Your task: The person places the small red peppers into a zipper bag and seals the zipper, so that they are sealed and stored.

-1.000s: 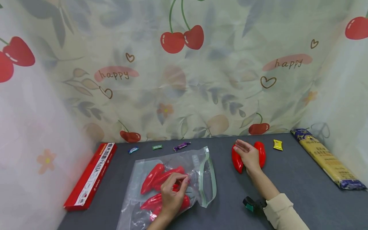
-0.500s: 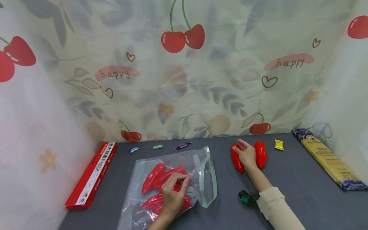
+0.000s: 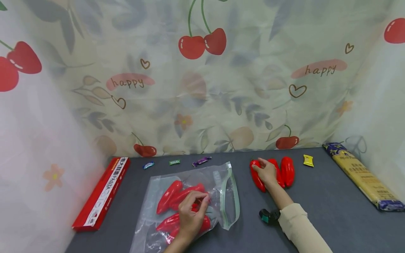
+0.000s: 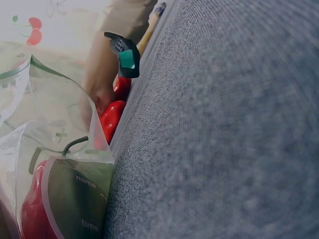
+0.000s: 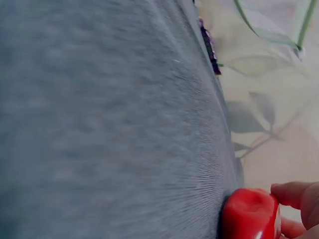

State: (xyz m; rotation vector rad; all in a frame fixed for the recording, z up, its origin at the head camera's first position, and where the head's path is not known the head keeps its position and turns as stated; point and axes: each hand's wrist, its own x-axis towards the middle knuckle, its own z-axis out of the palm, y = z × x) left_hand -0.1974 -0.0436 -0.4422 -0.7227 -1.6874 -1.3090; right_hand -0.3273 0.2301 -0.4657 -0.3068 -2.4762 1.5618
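A clear zip-top bag [image 3: 218, 177] lies on the grey table with several red peppers [image 3: 169, 196] inside. My left hand [image 3: 191, 214] is over the bag, thumb and forefinger pinching its clear film. In the left wrist view, the bag's open mouth stands raised, with a pepper [image 4: 35, 214] and its green stem behind the plastic. My right hand [image 3: 268, 172] holds the leftmost loose pepper [image 3: 257, 179] between thumb and fingers; the right wrist view shows fingertips on this red pepper [image 5: 249, 214]. Two more loose peppers [image 3: 287, 171] lie just right of that hand.
A red pasta box [image 3: 102, 194] lies at the left and a yellow pasta pack [image 3: 360, 175] at the right. Small wrapped candies [image 3: 201, 161] line the back, with a yellow one [image 3: 308, 160] right of the peppers. A printed curtain [image 3: 202, 105] hangs behind.
My right hand has moved left from over the loose peppers and taken hold of the leftmost one, shifting it slightly left. The middle pepper has come into view. My left hand stays put.
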